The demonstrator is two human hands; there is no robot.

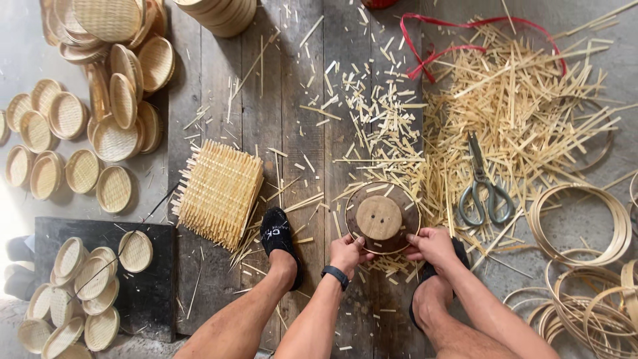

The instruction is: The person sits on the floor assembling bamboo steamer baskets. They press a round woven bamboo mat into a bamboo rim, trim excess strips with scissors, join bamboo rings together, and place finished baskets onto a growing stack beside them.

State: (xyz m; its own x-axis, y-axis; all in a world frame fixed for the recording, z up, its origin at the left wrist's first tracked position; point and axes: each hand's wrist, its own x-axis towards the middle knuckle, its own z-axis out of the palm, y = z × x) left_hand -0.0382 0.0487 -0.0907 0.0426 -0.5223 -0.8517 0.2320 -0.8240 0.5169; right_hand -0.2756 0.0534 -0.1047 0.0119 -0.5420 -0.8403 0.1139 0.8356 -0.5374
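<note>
Two hands gripping thin bamboo hoop [345, 199] ringed around dark round wooden form [404, 211], both lying on plank floor [219, 80] just ahead of hands. Left hand [347, 252] pinching hoop's near-left edge, fingers curled. Right hand [432, 244] pinching near-right edge, thumb pressing on rim. Lighter wooden disc [379, 217] sitting atop form. Scissors [484, 186] lying right of form amid bamboo strips [518, 106]. Woven square mat [219, 193] lying left. Spare hoops [585, 226] resting far right.
</note>
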